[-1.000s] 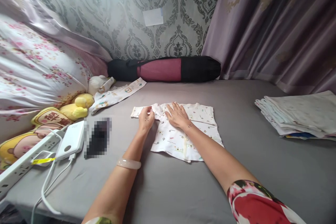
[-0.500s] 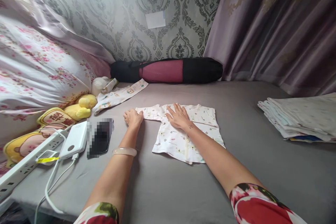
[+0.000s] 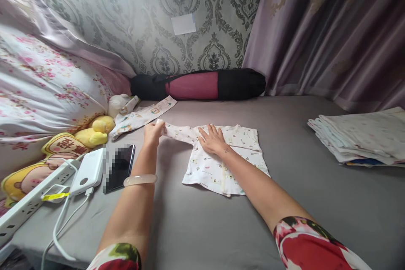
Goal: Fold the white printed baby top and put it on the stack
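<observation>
A small white baby shirt [image 3: 207,168] with a sparse printed pattern lies flat on the grey sheet, its right sleeve folded in across the body. My left hand [image 3: 154,130] is closed on the cuff of the left sleeve, which stretches out to the left and is lifted a little off the sheet. Fingers spread, my right hand [image 3: 212,139] lies flat on the shirt's upper body near the base of that sleeve. A pale bangle circles my left wrist area.
A stack of folded cloths [image 3: 363,137] sits at the right. On the left are a phone [image 3: 122,168], a white power bank [image 3: 87,171] with cables, a power strip [image 3: 38,202] and plush toys [image 3: 95,130]. Behind lie another printed garment [image 3: 145,116] and a long black-and-maroon bag [image 3: 196,85].
My left hand has risen and shifted slightly left and away from me, drawing the sleeve's end up with it. My right hand stays pressed on the shirt.
</observation>
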`<control>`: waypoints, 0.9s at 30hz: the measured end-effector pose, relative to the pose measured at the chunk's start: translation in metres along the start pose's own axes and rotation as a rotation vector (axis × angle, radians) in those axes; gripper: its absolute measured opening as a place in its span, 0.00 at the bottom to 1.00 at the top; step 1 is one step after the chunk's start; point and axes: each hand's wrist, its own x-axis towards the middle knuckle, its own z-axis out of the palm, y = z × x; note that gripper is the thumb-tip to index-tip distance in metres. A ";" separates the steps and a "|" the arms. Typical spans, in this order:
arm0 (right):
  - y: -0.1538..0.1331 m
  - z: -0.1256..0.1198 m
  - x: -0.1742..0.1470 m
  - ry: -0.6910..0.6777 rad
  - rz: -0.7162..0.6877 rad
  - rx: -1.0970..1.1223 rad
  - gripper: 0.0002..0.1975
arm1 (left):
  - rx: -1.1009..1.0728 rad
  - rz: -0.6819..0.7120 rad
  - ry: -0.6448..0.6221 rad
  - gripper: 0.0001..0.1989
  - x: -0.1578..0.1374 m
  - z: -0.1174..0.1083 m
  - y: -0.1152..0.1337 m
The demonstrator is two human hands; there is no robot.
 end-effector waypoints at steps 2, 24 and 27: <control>-0.001 0.000 0.000 -0.002 0.007 -0.005 0.29 | -0.137 -0.027 0.012 0.07 -0.004 0.000 0.017; 0.017 -0.016 0.001 0.067 -0.120 0.324 0.36 | -0.658 0.045 -0.129 0.14 -0.099 0.079 0.069; 0.033 -0.023 -0.007 0.308 -0.032 0.536 0.22 | -0.634 0.078 -0.133 0.14 -0.106 0.094 0.063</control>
